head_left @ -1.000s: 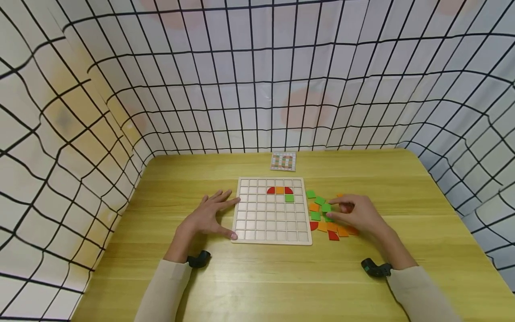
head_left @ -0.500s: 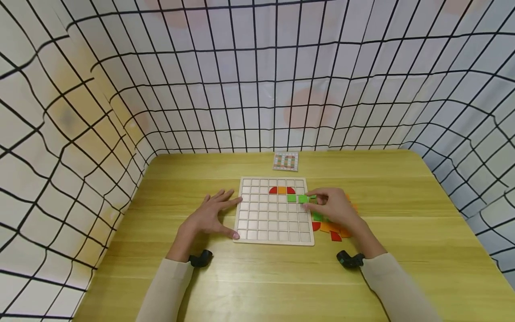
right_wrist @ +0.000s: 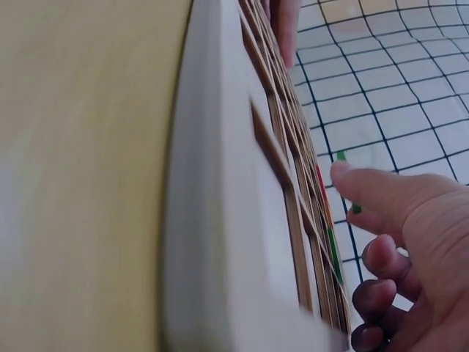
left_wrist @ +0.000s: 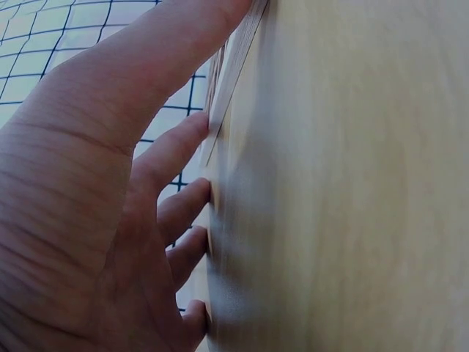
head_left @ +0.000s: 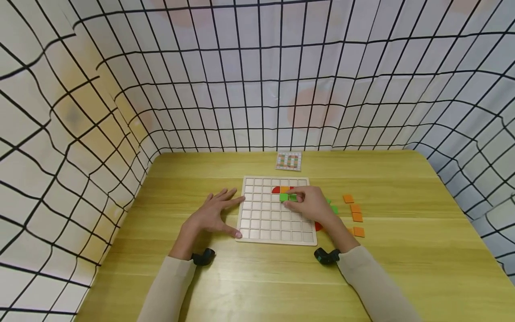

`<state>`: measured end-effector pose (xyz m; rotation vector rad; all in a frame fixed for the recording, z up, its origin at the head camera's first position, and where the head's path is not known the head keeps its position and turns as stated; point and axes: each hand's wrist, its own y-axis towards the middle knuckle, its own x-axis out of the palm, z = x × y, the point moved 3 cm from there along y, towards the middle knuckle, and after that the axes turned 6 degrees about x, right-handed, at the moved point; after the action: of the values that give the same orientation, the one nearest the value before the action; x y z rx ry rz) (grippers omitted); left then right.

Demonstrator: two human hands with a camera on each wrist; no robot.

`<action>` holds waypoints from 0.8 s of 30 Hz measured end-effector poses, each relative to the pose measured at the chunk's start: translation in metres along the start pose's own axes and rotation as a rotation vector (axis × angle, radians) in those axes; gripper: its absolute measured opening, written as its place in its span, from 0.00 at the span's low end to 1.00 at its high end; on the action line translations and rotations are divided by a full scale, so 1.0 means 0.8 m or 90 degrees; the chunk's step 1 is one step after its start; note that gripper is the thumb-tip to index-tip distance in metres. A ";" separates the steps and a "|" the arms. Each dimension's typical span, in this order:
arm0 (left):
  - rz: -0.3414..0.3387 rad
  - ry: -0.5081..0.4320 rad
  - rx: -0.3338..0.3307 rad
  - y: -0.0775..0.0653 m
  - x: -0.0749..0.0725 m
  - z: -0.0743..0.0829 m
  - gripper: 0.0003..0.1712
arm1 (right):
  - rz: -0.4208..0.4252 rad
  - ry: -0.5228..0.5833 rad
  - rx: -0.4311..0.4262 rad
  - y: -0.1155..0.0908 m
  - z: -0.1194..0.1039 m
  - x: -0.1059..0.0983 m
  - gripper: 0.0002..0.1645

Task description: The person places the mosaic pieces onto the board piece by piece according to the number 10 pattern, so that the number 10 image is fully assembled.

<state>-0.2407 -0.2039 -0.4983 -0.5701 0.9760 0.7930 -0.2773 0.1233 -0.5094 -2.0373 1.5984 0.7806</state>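
A pale square grid board (head_left: 261, 223) lies on the table. My left hand (head_left: 210, 216) is spread flat beside it, with thumb and index fingertips at its left edge. Over the board's upper part my right hand (head_left: 310, 203) pinches a green square tile (head_left: 283, 197) between thumb and fingers. In the right wrist view a green edge (right_wrist: 357, 208) of it shows by the thumb. Another green tile (head_left: 293, 197) sits in the grid just right of it, partly behind the fingers. Above are a red quarter-round piece (head_left: 276, 190) and an orange tile (head_left: 284, 189); a second red piece is mostly hidden.
Loose orange tiles (head_left: 356, 209), a green tile (head_left: 334, 209) and a red piece (head_left: 318, 226) lie right of the board, partly under the right forearm. A small printed pattern card (head_left: 289, 161) lies behind the board. White cloth with a black grid (head_left: 257, 89) surrounds the wooden table (head_left: 257, 277).
My right hand has picked a green tile from the loose pile and carried it left over the board. My left hand stays at the board's left edge.
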 end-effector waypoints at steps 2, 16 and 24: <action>-0.003 0.000 0.000 0.001 0.000 0.001 0.66 | -0.001 -0.012 0.001 0.003 -0.001 0.005 0.21; -0.008 -0.007 -0.002 0.002 0.003 0.001 0.66 | 0.009 -0.034 0.005 0.011 -0.013 0.022 0.20; -0.004 -0.008 -0.005 0.003 0.001 -0.002 0.66 | 0.012 -0.033 0.004 0.014 -0.014 0.023 0.21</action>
<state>-0.2427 -0.2034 -0.4997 -0.5733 0.9595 0.7940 -0.2831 0.1002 -0.5135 -1.9838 1.5913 0.8278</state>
